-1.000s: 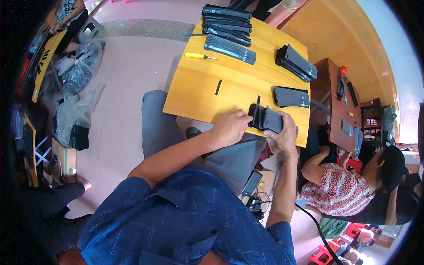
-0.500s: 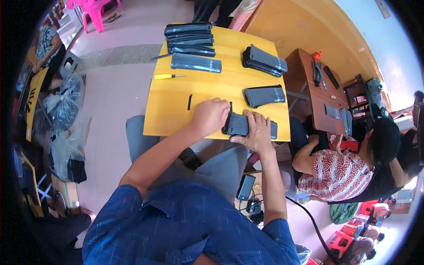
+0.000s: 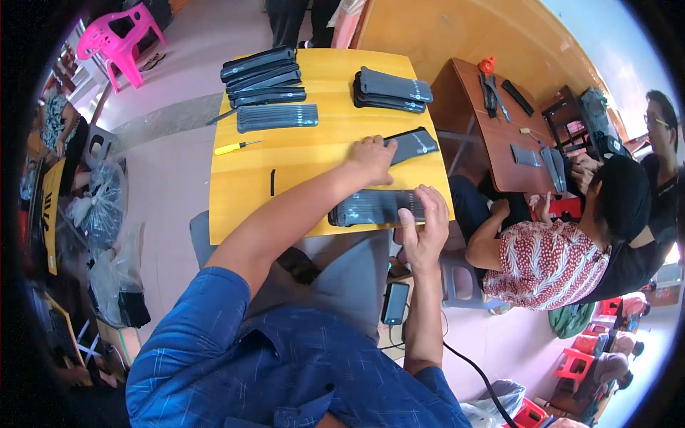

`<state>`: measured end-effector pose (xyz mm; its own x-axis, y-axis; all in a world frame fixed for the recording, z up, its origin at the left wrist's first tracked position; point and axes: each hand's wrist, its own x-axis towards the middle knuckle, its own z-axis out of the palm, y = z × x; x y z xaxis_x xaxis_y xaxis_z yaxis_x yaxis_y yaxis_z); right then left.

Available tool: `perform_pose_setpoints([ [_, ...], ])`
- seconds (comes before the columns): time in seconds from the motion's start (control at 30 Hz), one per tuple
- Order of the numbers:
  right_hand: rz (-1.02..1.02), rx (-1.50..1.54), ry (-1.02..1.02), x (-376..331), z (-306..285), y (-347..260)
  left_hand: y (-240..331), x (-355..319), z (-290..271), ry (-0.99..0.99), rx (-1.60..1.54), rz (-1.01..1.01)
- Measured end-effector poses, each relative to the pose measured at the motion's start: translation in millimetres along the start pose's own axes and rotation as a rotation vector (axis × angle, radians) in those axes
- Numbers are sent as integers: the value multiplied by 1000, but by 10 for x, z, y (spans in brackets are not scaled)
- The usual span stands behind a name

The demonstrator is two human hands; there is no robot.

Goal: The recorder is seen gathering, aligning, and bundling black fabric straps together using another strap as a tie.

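Note:
A grey ribbed, flat pack in clear wrap [image 3: 374, 208] lies along the near edge of the yellow table. My right hand [image 3: 427, 232] is at its right end, thumb spread away from the fingers. Farther back, my left hand [image 3: 372, 160] has its fingers curled on the left end of another dark grey flat pack [image 3: 415, 145], which sits at a tilt. The hand hides that end. A short black strip [image 3: 272, 182] lies left of my left forearm.
Stacked grey packs [image 3: 392, 91] sit at the far right and more black-edged packs [image 3: 262, 75] at the far left. A wrapped pack [image 3: 278, 118] and a yellow-handled screwdriver [image 3: 239, 147] lie nearer. A person in a red patterned shirt [image 3: 549, 260] sits to the right, beside a brown table [image 3: 474, 107].
My left hand has gone from the near pack to the one behind it, which now tilts. My right hand has lifted from flat on the near pack to its right end. The view has shifted.

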<state>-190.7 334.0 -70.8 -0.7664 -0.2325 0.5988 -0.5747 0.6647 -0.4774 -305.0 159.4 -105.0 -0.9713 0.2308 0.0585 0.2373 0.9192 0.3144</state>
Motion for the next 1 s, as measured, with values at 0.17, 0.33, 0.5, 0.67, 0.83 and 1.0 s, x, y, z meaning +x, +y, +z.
perform_pose_setpoints([
  [0.17,313,391,102,-48,25,80,-206,94,63,-20,-164,-62],
  [0.33,590,886,191,-11,143,196,-369,-56,-184,170,-385,156],
  [0.5,703,1160,226,222,146,-115,-3,-762,-749,235,-539,360],
  [0.67,460,1271,107,183,193,-426,233,-1496,-859,272,-479,321],
  [0.83,393,1245,-53,54,74,-818,82,-1897,-952,202,-625,286],
  [1.0,385,1265,-79,-36,109,-986,62,-2171,-1037,148,-887,197],
])
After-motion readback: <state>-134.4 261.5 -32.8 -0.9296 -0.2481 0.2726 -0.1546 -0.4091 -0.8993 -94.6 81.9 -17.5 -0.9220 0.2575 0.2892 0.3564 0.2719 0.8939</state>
